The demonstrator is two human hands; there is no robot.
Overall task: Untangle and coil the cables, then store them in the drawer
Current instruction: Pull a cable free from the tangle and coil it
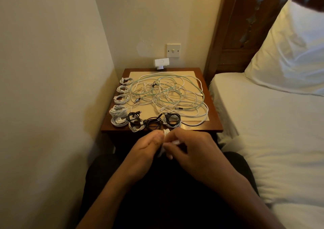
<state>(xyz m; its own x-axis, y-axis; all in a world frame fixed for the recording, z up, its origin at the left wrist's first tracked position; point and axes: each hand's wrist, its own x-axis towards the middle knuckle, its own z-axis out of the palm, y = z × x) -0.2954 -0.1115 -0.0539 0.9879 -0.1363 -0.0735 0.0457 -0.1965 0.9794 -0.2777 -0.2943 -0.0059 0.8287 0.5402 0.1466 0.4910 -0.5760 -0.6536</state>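
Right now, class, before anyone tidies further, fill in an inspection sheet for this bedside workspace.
Surface: wooden bedside table, beige mat on top.
Job's things: five white coils along the left edge; black coils at the front; drawer not seen.
Clutter: small white device at the back edge.
Grippers: left hand and right hand both pinch a white cable in front of the table.
Cables: large tangle of white and pale green cables on the mat.
Surroundings: wall switch behind, bed with pillow to the right.

white cable [166, 132] mostly hidden between left hand [145, 149] and right hand [191, 151], pillow [289, 53] cut off at right edge
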